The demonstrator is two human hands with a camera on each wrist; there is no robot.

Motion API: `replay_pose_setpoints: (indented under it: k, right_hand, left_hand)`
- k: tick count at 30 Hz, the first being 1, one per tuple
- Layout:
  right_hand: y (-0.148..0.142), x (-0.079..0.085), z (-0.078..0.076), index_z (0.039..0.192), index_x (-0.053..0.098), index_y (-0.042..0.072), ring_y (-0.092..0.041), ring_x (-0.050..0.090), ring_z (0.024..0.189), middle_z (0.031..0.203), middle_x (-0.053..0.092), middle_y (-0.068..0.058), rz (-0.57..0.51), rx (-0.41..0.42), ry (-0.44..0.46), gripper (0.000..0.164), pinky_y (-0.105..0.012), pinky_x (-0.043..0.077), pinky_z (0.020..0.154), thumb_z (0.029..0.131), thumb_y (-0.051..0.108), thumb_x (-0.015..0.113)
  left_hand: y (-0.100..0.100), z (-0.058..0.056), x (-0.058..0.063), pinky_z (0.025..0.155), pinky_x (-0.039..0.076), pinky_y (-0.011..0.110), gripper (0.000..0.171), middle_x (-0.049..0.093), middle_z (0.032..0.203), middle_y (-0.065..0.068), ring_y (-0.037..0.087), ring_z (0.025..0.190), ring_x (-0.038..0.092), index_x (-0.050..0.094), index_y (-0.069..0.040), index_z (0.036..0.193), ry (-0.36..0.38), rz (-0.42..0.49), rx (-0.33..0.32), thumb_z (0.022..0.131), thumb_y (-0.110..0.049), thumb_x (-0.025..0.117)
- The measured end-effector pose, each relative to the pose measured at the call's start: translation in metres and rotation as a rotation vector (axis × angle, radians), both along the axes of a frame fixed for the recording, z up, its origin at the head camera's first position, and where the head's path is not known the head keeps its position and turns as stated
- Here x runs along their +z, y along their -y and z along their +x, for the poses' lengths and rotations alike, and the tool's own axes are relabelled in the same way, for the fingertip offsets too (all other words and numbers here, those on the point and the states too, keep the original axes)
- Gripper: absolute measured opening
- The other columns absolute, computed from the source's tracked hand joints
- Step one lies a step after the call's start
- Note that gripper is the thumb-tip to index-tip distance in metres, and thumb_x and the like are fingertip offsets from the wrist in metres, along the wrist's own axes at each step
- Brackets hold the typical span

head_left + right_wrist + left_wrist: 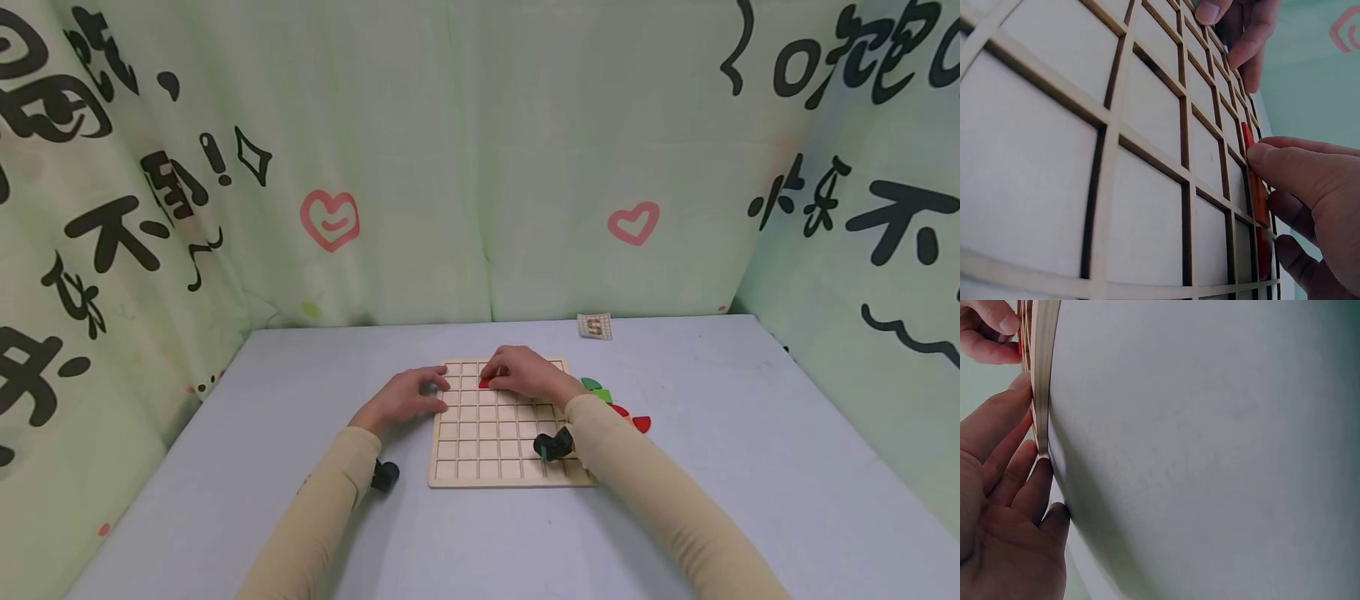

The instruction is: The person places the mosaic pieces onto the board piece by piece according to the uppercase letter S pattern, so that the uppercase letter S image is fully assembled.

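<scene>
A pale wooden grid board (pixel 467 450) lies on the table, divided by thin raised strips into square cells. At its far side, my right hand (pixel 525 372) pinches a red piece (pixel 484 383) low over the upper left cells. The right wrist view shows the thumb against the red piece (pixel 1247 134), with an orange piece (pixel 1259 203) and another red piece (pixel 1264 253) along the same line. My left hand (pixel 405 396) rests at the board's left edge, thumb at the rim and fingers loosely extended against the side, as the left wrist view (pixel 1007 487) shows.
Green pieces (pixel 602 395) and red pieces (pixel 641 423) lie right of the board, partly behind the right forearm. A small printed card (pixel 595 326) lies at the table's back edge. Curtains (pixel 480 167) with writing surround the white table (pixel 750 467).
</scene>
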State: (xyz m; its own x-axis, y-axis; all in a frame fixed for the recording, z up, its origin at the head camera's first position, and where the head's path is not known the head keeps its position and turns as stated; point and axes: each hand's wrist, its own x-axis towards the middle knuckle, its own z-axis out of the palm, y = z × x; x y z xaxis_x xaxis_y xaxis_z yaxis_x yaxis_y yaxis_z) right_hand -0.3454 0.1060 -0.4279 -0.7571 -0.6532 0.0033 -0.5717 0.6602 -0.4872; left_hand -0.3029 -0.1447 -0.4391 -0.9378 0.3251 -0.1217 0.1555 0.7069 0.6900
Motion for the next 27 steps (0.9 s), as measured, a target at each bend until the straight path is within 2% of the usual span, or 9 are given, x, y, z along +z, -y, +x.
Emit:
replay_pose_setpoints:
  k: [6, 11, 14, 19, 21, 27]
  right_hand:
    - [-0.0047, 0.0076, -0.0001, 0.118, 0.074, 0.008, -0.027, 0.063, 0.114, 0.118, 0.07, -0.009, -0.03, -0.047, -0.011, 0.023, -0.044, 0.051, 0.104, 0.101, 0.012, 0.059]
    - [-0.0068, 0.0071, -0.0035, 0.119, 0.073, 0.008, -0.027, 0.063, 0.115, 0.12, 0.07, -0.009, -0.062, -0.082, -0.009, 0.023, -0.044, 0.051, 0.103, 0.102, 0.013, 0.058]
    - [-0.0066, 0.0074, -0.0039, 0.118, 0.074, 0.008, -0.027, 0.063, 0.115, 0.12, 0.07, -0.009, -0.049, -0.043, -0.018, 0.023, -0.044, 0.051, 0.103, 0.101, 0.013, 0.059]
    - [-0.0034, 0.0091, -0.0016, 0.119, 0.074, 0.007, -0.029, 0.062, 0.115, 0.12, 0.068, -0.012, 0.02, 0.107, -0.045, 0.024, -0.044, 0.051, 0.102, 0.1, 0.01, 0.06]
    - [-0.0026, 0.0081, -0.0017, 0.118, 0.074, 0.008, -0.028, 0.062, 0.112, 0.118, 0.067, -0.012, 0.046, 0.14, -0.064, 0.023, -0.043, 0.052, 0.1, 0.099, 0.01, 0.061]
    - [-0.0037, 0.006, -0.0019, 0.109, 0.077, 0.011, -0.022, 0.064, 0.103, 0.11, 0.068, -0.006, 0.052, 0.11, -0.076, 0.019, -0.039, 0.054, 0.095, 0.098, 0.009, 0.062]
  left_hand:
    - [-0.0009, 0.0004, 0.0039, 0.123, 0.028, 0.048, 0.026, 0.047, 0.156, 0.004, 0.03, 0.15, 0.033, 0.07, -0.011, 0.114, -0.004, 0.001, 0.0, 0.089, -0.014, 0.076]
    - [-0.001, -0.0013, 0.0045, 0.123, 0.028, 0.048, 0.026, 0.047, 0.155, 0.004, 0.03, 0.15, 0.033, 0.07, -0.011, 0.113, -0.003, -0.004, 0.001, 0.089, -0.013, 0.076]
    - [-0.0006, -0.0022, 0.0031, 0.123, 0.028, 0.049, 0.025, 0.047, 0.156, 0.004, 0.03, 0.15, 0.033, 0.07, -0.011, 0.113, 0.001, -0.002, 0.003, 0.089, -0.013, 0.076]
    - [-0.0006, -0.0012, 0.0016, 0.124, 0.027, 0.048, 0.024, 0.047, 0.156, 0.005, 0.03, 0.15, 0.033, 0.07, -0.011, 0.112, 0.004, 0.005, 0.0, 0.089, -0.013, 0.075]
    - [-0.001, -0.0002, 0.0017, 0.123, 0.028, 0.049, 0.023, 0.048, 0.155, 0.006, 0.032, 0.149, 0.034, 0.07, -0.011, 0.111, -0.006, -0.002, -0.005, 0.088, -0.012, 0.075]
    - [-0.001, 0.0004, 0.0005, 0.123, 0.028, 0.05, 0.023, 0.048, 0.155, 0.006, 0.032, 0.15, 0.033, 0.07, -0.011, 0.111, -0.003, 0.001, -0.01, 0.088, -0.012, 0.075]
